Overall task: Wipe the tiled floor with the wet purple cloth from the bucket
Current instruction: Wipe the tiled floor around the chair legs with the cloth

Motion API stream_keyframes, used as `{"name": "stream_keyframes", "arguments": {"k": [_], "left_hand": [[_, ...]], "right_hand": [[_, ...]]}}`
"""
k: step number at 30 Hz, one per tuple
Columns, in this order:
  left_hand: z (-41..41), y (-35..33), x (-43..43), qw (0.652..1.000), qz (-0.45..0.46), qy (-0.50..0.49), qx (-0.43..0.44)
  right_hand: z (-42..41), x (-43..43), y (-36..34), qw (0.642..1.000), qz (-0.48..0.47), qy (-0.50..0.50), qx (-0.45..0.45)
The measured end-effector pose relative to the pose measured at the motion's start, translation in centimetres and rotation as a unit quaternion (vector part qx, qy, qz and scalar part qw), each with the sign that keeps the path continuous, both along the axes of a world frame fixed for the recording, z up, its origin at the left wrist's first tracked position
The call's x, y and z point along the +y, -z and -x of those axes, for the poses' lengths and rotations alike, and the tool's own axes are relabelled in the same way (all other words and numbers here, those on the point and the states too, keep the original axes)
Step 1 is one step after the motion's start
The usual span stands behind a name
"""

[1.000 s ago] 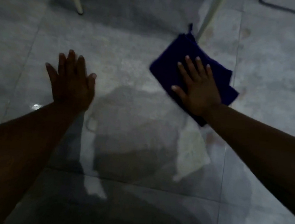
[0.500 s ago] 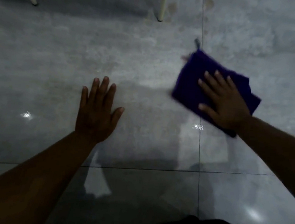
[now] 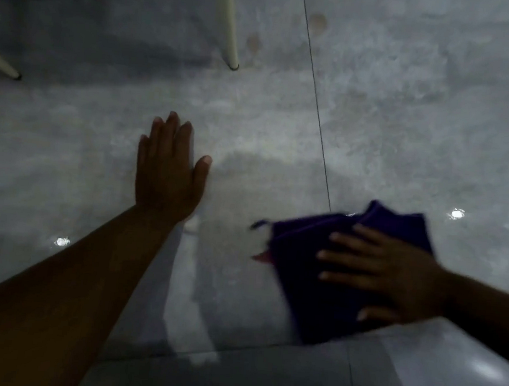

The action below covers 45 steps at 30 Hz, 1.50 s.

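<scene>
A folded purple cloth [image 3: 316, 278] lies flat on the grey tiled floor [image 3: 282, 140] at the lower right, blurred by motion. My right hand [image 3: 387, 275] presses down on it, palm flat and fingers spread toward the left. My left hand [image 3: 169, 170] rests flat on the bare tile in the middle, fingers together and pointing away from me, holding nothing. The bucket is not in view.
A white furniture leg [image 3: 228, 24] stands on the floor at the top centre, and another white leg [image 3: 0, 62] ends at the far left. Brownish spots [image 3: 317, 23] mark the tile beyond the first leg. Grout lines cross beside the cloth.
My right hand has dragged the cloth back toward me and down to the lower right. My left hand stays planted on the tile while the view has shifted.
</scene>
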<state>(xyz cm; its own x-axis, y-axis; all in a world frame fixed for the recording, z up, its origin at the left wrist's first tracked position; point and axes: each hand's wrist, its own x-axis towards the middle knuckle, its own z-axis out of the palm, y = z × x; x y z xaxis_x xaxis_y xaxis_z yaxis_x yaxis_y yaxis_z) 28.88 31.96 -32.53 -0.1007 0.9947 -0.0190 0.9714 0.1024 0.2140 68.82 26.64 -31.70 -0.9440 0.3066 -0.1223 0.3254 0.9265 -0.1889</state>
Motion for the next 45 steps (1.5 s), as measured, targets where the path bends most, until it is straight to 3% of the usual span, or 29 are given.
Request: {"name": "stream_keyframes", "arguments": {"k": [4,6,8,10,12,14,16,18,21,25,28,31,34,36,38,42,43,45], "left_hand": [[-1.0,0.7,1.8,0.999,0.014,-0.02,0.041],[-1.1,0.9,1.8,0.998,0.017,-0.021,0.048],[-1.1,0.8,1.6,0.999,0.026,-0.021,0.043],[-1.1,0.5,1.7,0.999,0.032,-0.021,0.038],[-1.1,0.4,1.7,0.999,0.038,-0.019,0.033],[-1.1,0.4,1.7,0.999,0.038,-0.017,0.033],[-1.0,0.6,1.8,0.999,0.035,-0.022,0.031],[-1.0,0.6,1.7,0.999,0.027,-0.022,0.031],[-1.2,0.5,1.5,0.999,0.011,-0.012,0.049],[-1.2,0.6,1.6,0.999,0.005,-0.012,0.052],[-1.0,0.7,1.7,0.999,0.012,-0.014,0.049],[-0.9,0.6,1.7,0.999,0.021,-0.018,0.044],[-0.9,0.7,1.6,0.999,0.018,-0.016,0.049],[-0.9,0.8,1.6,0.998,0.006,-0.012,0.058],[-0.9,0.9,1.7,0.998,0.0,-0.009,0.066],[-0.9,1.0,1.6,0.998,0.001,-0.008,0.07],[-0.8,1.0,1.6,0.998,0.002,-0.007,0.067],[-0.8,1.0,1.8,0.998,0.007,-0.011,0.054]], "right_hand": [[-2.0,12.0,-0.7,0.968,-0.046,0.239,-0.056],[1.4,17.1,-0.9,0.933,-0.045,0.352,-0.053],[6.6,20.1,-0.9,0.913,-0.043,0.403,-0.054],[11.7,20.6,-0.7,0.924,-0.051,0.375,-0.057],[14.6,18.8,-0.3,0.964,-0.061,0.251,-0.058],[13.7,16.8,-0.1,0.991,-0.059,0.109,-0.057],[10.6,16.8,-0.1,0.997,-0.047,0.046,-0.049],[7.6,18.7,-0.2,0.995,-0.039,0.084,-0.041],[6.1,24.8,-0.8,0.971,-0.034,0.233,-0.047],[11.5,32.5,-1.1,0.928,-0.017,0.371,-0.044],[18.4,34.9,-0.7,0.923,-0.032,0.379,-0.051],[22.7,34.1,-0.7,0.962,-0.029,0.263,-0.064],[19.4,33.0,-0.9,0.984,-0.025,0.168,-0.055],[15.1,32.6,-0.9,0.978,-0.032,0.2,-0.043],[11.0,31.8,-0.9,0.954,-0.026,0.297,-0.028],[9.1,27.5,-0.4,0.86,-0.024,0.51,-0.01],[10.2,25.7,-0.3,0.851,-0.027,0.524,-0.013],[12.7,21.5,-0.3,0.879,-0.037,0.475,-0.013]]}}
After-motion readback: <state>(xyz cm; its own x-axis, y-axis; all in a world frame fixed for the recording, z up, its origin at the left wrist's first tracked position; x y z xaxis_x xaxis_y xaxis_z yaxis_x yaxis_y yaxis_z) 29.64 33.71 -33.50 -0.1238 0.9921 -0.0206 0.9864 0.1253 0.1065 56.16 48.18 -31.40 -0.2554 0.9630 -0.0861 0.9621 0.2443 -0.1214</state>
